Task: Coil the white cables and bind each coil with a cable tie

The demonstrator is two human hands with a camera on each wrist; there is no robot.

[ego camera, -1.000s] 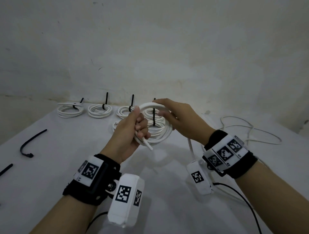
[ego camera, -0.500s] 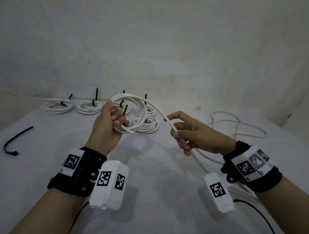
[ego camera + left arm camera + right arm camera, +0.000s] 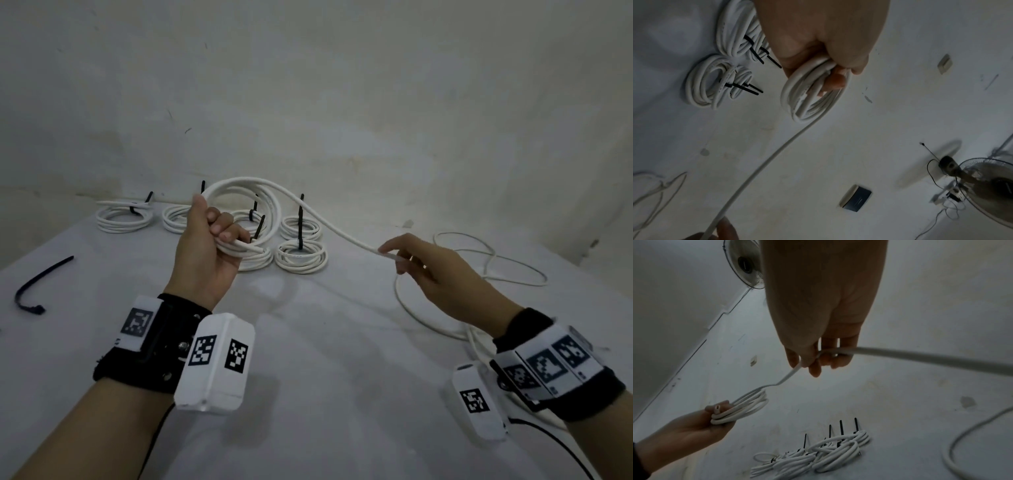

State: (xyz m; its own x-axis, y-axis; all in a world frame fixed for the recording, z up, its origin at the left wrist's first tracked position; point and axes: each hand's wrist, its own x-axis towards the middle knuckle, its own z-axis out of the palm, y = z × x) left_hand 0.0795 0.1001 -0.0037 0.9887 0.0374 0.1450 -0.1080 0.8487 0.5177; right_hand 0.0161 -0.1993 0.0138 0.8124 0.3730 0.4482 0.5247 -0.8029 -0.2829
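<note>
White cable (image 3: 329, 224): coil gripped in left hand (image 3: 205, 253), free run slanting down-right into right hand (image 3: 435, 270), which pinches it. Slack trails right across worktop (image 3: 325, 359).

Far centre: bound coils (image 3: 301, 255) on my table (image 3: 325, 342).
Left: loose cable tie (image 3: 37, 284).
Right: uncoiled cable (image 3: 493, 267).

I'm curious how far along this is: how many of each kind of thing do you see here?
Tied white coils: 6
White cable being coiled: 1
Loose black cable tie: 1
Total: 8
</note>
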